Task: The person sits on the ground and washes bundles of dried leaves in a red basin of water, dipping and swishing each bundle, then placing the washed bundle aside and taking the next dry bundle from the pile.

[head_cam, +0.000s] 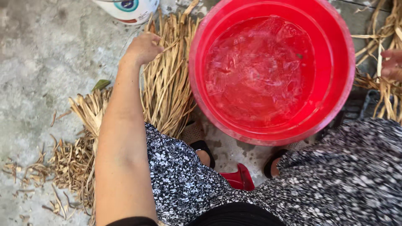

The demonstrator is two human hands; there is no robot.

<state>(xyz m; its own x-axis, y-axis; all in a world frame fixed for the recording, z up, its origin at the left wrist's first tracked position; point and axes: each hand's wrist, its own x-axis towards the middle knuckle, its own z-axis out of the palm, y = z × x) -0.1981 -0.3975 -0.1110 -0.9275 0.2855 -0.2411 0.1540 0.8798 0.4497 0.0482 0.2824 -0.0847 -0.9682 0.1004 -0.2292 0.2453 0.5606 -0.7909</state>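
Observation:
My left hand (142,48) reaches out to the left of a big red basin (335,96) filled with water. Its fingers are closed on strands of a bundle of dry straw-coloured leaves (167,83) that lies on the ground beside the basin. At the right edge of the view my right hand (391,65) touches another bunch of dry leaves (383,96); only part of that hand shows, and its grip is unclear. My knees in a black-and-white flowered garment fill the bottom of the view.
Short scraps of dry leaves (71,159) lie scattered on the grey concrete floor (42,62) at the lower left. A white bucket (127,10) stands at the top edge. A small red stool edge (239,178) shows between my feet.

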